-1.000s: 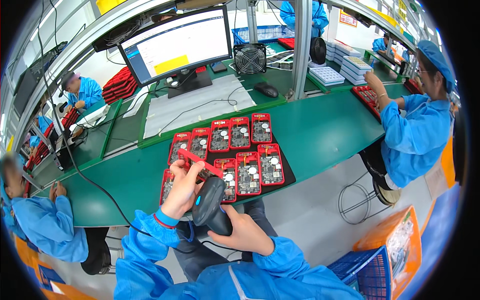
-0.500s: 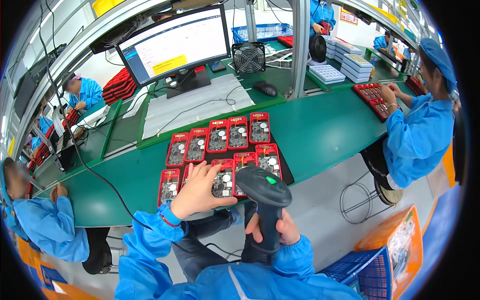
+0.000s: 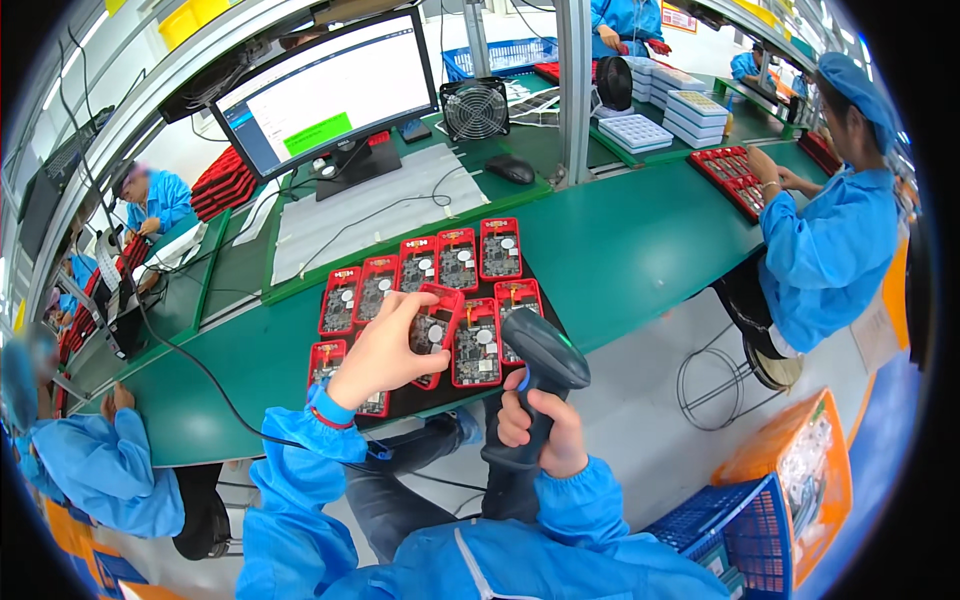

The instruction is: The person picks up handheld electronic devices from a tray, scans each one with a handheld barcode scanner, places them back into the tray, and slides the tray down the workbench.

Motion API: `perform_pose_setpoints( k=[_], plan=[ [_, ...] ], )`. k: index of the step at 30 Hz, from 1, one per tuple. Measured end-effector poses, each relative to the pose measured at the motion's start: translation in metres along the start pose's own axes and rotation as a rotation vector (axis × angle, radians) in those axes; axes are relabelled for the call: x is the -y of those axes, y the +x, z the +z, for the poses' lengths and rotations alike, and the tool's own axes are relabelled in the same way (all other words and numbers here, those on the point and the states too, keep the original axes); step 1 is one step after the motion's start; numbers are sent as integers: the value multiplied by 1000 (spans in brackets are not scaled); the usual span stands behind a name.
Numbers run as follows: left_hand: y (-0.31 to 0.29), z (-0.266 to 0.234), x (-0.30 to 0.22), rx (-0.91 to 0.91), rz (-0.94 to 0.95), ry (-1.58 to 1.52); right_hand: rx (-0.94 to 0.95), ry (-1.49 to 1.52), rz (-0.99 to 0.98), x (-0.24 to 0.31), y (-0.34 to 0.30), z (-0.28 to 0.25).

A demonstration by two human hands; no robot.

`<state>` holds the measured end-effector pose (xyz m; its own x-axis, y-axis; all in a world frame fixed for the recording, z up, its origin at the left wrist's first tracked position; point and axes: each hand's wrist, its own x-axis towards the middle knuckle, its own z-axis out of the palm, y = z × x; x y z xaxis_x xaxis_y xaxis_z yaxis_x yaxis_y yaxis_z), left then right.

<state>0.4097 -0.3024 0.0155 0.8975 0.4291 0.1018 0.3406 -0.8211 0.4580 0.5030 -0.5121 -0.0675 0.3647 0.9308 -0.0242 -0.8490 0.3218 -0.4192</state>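
Observation:
My left hand (image 3: 385, 350) grips a small red case with a circuit board (image 3: 432, 330) in it, thumb on one side and fingers on the other. That case is tilted out of line with its neighbours. My right hand (image 3: 566, 440) is wrapped round the handle of a black barcode scanner (image 3: 545, 355), whose head is above the right end of the near row. More red cases with boards (image 3: 476, 345) lie in two rows on a black mat (image 3: 552, 338). My left hand partly hides the near row.
Behind the cases stand a monitor (image 3: 330, 90), a mouse (image 3: 511, 168) and a small fan (image 3: 475, 109) on the green bench (image 3: 640, 235). A cable (image 3: 205, 375) hangs across the left side. Co-workers sit at both sides; orange and blue crates (image 3: 745, 540) stand at the lower right.
My left hand has closed on one red case and tilted it. The scanner has turned and shifted right, my right fingers now wrapped round it. The yellow box on the monitor has become green.

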Motion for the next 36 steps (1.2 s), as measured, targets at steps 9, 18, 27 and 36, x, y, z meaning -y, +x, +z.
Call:
perform_pose_setpoints(
  k=[9, 18, 27, 36],
  plan=[
    [-17, -14, 2, 427, 78, -1274, 254, 167, 194, -6, 18, 4],
    [-19, 11, 3, -246, -415, -1412, 248, -1066, -68, -7, -19, 40],
    [-23, 18, -4, -300, -473, -1478, -28, -1631, -343, -40, -14, 52],
    [-25, 23, 16, -201, 45, 6, 146, -1086, -233, -10, -29, 43]
  ],
)
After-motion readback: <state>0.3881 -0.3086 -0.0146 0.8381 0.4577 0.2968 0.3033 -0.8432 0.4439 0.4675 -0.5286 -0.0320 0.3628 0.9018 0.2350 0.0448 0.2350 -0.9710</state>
